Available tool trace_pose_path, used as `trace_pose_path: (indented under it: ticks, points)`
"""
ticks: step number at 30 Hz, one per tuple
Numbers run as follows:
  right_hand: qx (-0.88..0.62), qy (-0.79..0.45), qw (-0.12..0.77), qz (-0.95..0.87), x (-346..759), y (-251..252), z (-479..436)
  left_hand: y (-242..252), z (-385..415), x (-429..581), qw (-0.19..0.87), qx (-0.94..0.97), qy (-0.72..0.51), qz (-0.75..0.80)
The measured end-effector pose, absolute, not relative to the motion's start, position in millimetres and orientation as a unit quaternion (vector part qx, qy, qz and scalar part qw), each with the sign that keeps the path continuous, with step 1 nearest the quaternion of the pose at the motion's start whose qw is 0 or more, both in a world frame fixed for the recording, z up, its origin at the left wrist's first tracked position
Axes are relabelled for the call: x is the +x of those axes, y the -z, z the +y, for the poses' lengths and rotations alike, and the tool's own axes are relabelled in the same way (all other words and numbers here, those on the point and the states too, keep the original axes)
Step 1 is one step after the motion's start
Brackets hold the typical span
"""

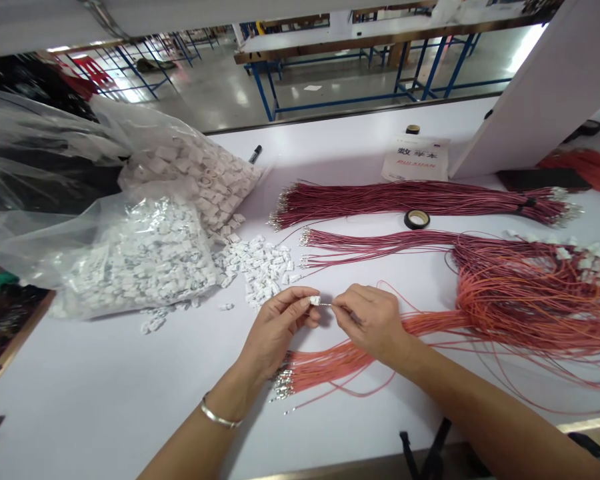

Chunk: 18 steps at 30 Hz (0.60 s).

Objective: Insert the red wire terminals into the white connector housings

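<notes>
My left hand (280, 323) pinches a small white plastic connector (315, 301) between thumb and fingertips. My right hand (370, 320) pinches the metal-tipped end of a thin orange wire (330, 305) right at the connector's side. Under both wrists lies a bundle of orange wires (330, 363) with metal terminals pointing left. A loose heap of white connectors (260, 267) sits just beyond my left hand.
Two clear plastic bags of white connectors (140, 260) (195, 167) lie at the left. Dark red wire bundles (410, 199) and a tangle of orange wires (530, 300) fill the right. A tape roll (417, 219), a marker (255, 154), a booklet (416, 159) and a white board (545, 87) stand farther back.
</notes>
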State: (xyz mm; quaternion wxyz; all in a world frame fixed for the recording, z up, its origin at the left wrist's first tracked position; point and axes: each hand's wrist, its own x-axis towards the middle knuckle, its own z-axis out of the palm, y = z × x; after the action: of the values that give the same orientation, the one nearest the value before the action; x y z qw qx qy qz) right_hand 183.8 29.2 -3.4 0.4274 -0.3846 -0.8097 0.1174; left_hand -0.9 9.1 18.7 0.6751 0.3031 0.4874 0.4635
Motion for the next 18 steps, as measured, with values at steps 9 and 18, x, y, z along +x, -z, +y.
trace_pose_path:
  ticks: [9, 18]
  points:
    - [-0.368, -0.177, 0.393, -0.823, 187.6, 0.7, 31.3, -15.4, 7.6, -4.2, 0.666, 0.323, -0.459, 0.491]
    - [-0.418, -0.349, 0.321, -0.775, 190.2, -8.3, 32.8, -18.3, 6.0, -1.4, 0.661, 0.327, -0.460, 0.495]
